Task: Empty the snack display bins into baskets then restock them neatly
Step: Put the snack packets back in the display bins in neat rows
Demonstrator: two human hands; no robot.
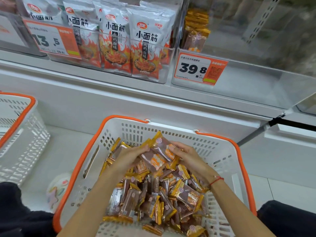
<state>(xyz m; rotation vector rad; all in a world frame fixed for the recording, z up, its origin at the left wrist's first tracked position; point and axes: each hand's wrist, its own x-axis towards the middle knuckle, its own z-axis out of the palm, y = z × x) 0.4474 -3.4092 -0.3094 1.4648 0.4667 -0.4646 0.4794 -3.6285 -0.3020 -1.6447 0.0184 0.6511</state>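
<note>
A white basket with an orange rim (242, 161) sits in front of me, holding several small brown snack packets with gold ends (172, 200). Over it, my left hand (130, 155) and my right hand (185, 155) together grip a small bunch of these packets (158, 159) from both sides. On the shelf above stands a clear display bin (242, 82) with a 39.8 price tag (200, 69); a short stack of the same packets (195, 31) stands at its left end, and the remainder of the bin looks bare.
A neighbouring clear bin (164, 64) holds large silver and red snack bags (147, 48) behind a 13.5 tag (51, 39). A second white basket with an orange rim (22, 120) stands at the left. A round pastel object (58, 189) lies between the baskets. Dark clothing fills both lower corners.
</note>
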